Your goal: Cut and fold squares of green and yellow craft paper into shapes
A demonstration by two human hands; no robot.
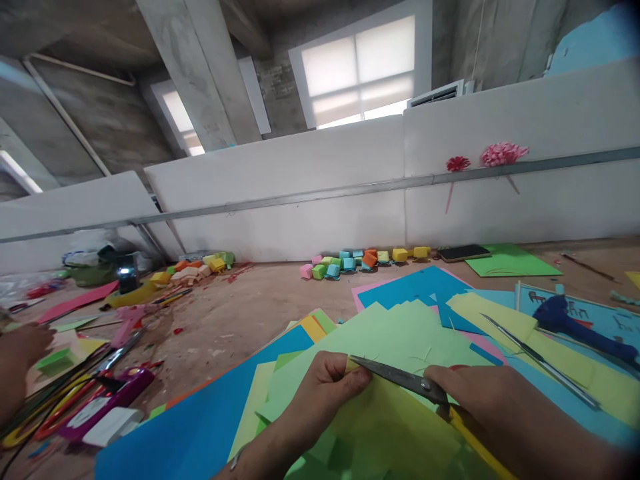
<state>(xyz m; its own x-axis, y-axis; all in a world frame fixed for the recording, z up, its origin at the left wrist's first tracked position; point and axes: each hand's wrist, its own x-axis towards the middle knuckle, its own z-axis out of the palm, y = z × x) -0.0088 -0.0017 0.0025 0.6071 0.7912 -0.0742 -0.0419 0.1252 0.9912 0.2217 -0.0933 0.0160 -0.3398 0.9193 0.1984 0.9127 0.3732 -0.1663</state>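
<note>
My left hand (327,387) pinches the upper corner of a yellow sheet of paper (390,427) between thumb and fingers. My right hand (493,400) is wrapped round a pair of scissors (407,380) with dark blades and yellow handles. The blades point left, and their tip touches or nearly touches the paper corner beside my left thumb. Beneath both hands lies a pile of pale green paper (360,333), with blue paper (180,413) sticking out to the left. Whether the blades are cutting into the paper I cannot tell.
Tweezers (545,363) rest on yellow strips at right, beside a dark blue tool (580,327). Small paper cubes (350,261) line the back wall, near a phone (464,253). Another person's hand (25,353) is at far left, by a pink glue gun (129,323) and a purple tool (107,403).
</note>
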